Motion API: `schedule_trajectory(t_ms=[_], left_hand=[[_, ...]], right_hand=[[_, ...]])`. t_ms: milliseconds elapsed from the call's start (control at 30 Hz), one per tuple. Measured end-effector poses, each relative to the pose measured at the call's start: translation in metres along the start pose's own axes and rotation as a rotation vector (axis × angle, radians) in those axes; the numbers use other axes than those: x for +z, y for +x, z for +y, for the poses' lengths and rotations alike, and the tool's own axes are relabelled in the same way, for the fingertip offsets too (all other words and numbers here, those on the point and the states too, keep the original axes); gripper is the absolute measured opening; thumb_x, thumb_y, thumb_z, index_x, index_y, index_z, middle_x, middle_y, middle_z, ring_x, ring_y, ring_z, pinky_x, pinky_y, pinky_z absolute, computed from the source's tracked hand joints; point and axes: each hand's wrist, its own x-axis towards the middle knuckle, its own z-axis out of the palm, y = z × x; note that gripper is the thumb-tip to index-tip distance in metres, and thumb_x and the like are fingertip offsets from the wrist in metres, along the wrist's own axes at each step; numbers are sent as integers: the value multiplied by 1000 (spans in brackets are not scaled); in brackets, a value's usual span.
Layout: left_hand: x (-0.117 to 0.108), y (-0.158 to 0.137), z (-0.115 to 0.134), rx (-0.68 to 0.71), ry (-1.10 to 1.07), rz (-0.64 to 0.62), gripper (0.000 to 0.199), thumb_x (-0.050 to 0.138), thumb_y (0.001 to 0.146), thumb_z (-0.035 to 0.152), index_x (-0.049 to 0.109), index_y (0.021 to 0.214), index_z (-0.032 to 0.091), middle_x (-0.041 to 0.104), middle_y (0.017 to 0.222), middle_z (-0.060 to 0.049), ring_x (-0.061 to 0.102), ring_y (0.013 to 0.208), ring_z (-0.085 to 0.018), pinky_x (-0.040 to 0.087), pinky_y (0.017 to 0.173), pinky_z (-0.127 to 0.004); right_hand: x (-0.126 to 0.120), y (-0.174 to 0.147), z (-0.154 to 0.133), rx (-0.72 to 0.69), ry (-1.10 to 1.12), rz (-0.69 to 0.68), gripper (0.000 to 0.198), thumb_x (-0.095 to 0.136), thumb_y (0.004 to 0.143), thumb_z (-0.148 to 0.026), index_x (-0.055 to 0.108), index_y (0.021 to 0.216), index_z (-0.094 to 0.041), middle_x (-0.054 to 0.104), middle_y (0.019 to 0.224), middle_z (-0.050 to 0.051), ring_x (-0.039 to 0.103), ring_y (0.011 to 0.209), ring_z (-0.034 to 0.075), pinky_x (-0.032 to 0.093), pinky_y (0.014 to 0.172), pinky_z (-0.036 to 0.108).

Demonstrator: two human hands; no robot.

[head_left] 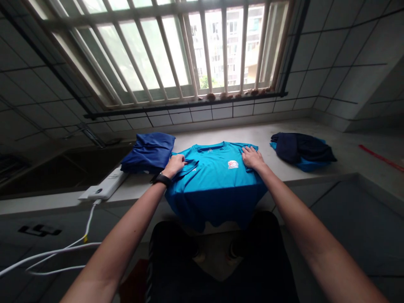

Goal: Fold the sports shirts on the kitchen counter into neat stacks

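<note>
A bright blue T-shirt (211,172) with a white and red chest print lies spread on the counter, collar toward the window. Its lower part hangs over the front edge. My left hand (175,165), with a black band on the wrist, is closed on the sleeve at the shirt's left side, where the cloth is bunched. On the opposite sleeve my right hand (252,158) lies with fingers stretched out over the fabric. The cloth under its palm is hidden.
Folded dark blue clothing (150,152) sits left, against a white power strip (105,187) with a cable. Behind it is a dark sink (63,168) with a faucet. Navy and blue folded clothes (299,148) lie right on the white counter (318,126). A barred window stands behind.
</note>
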Motion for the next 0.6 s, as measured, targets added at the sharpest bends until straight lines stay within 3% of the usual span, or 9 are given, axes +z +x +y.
schedule_trajectory(t_ms=[167,367,600], left_hand=[[8,11,16,-95,87,30,29,52,99,27,71,117,13,75,116,-21,72,110,-32,53,85,-31],[11,23,27,-183,124,60,41,34,104,24,63,131,12,69,125,-24,73,105,-32,55,83,-34],[18,31,21,-197,27,162,41,40,99,28,61,129,11,65,127,-23,70,106,-33,55,85,-37]], right_hand=[[4,14,2,2,-13,10,60,24,105,-28,40,162,-22,32,171,7,28,157,28,26,126,55],[7,34,7,25,-68,25,60,23,105,-28,39,163,-25,33,170,5,28,157,27,24,126,54],[9,46,10,25,-95,61,56,29,105,-26,45,159,-27,39,168,4,32,155,23,23,126,48]])
